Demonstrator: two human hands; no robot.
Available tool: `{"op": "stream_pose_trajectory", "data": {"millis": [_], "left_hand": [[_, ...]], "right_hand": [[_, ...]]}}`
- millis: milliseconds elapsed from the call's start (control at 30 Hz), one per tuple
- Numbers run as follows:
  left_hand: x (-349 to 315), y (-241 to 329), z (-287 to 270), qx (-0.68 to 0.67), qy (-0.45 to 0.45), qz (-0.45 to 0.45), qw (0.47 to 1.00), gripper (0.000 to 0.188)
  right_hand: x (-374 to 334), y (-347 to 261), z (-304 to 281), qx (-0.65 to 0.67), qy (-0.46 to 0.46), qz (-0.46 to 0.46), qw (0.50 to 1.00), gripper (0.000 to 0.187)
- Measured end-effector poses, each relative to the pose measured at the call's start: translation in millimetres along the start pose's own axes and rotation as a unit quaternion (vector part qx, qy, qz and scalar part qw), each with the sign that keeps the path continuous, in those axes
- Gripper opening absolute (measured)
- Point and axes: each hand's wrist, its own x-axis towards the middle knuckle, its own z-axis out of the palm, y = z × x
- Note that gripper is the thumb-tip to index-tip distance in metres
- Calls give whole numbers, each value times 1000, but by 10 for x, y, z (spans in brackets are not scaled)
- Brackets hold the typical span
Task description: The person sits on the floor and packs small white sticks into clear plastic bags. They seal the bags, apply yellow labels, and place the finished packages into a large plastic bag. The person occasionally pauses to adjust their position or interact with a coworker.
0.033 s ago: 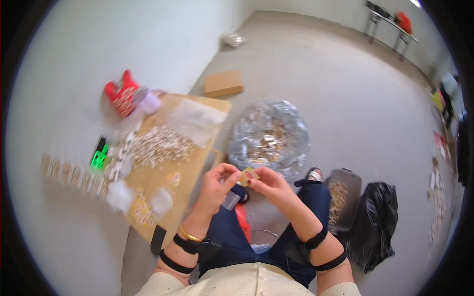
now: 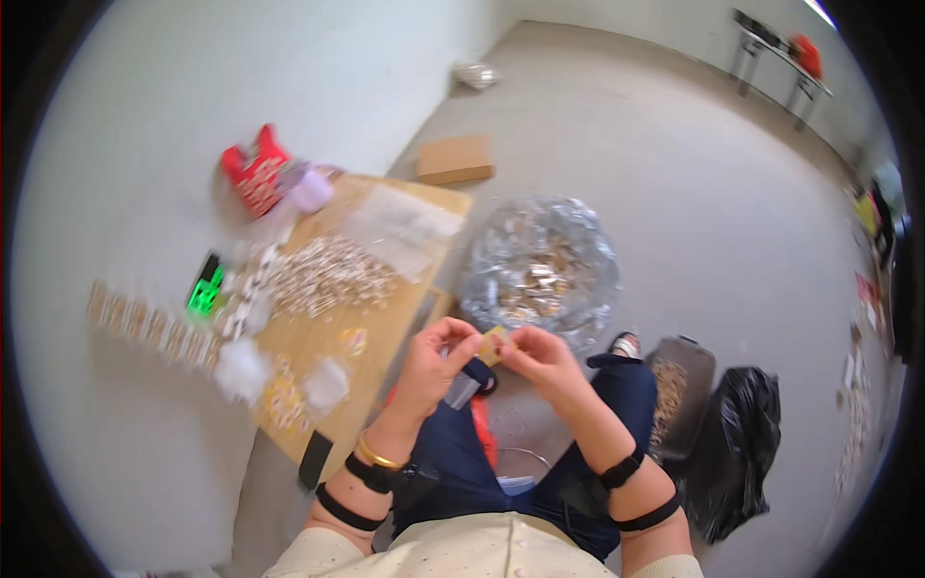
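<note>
Yellow piece [image 2: 494,344]: held up between both hands, near the clear bag's near edge in view; partly covered by fingers, kind not made out.
Left hand [image 2: 431,368]: fingers curled, nearly closed; piece's left side pinched.
Right hand [image 2: 542,362]: fingers bent, nearly closed; right side pinched, fingertips blurred.
Clear bag [image 2: 474,275]: loose pieces contained, too blurred to be identified.
Red item [image 2: 485,429]: partly hidden between the legs.

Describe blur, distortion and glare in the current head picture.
Head view: fisheye curvature and black corners; head view: small pieces smear together on the wooden table, and the held yellow piece looks soft; head view: glints in the clear plastic bag.
</note>
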Motion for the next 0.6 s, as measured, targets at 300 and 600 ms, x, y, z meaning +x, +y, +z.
{"op": "stream_pose_trajectory", "data": {"millis": [300,600], "left_hand": [[-825,-412,-1679,-113,320,-81,937,29],[-1297,-550,-2510,-211,401,-35,891,37]], "right_hand": [[896,745,1072,-110,-44,71,990,21],[1685,1653,1992,-297,-58,46,952,27]]}}
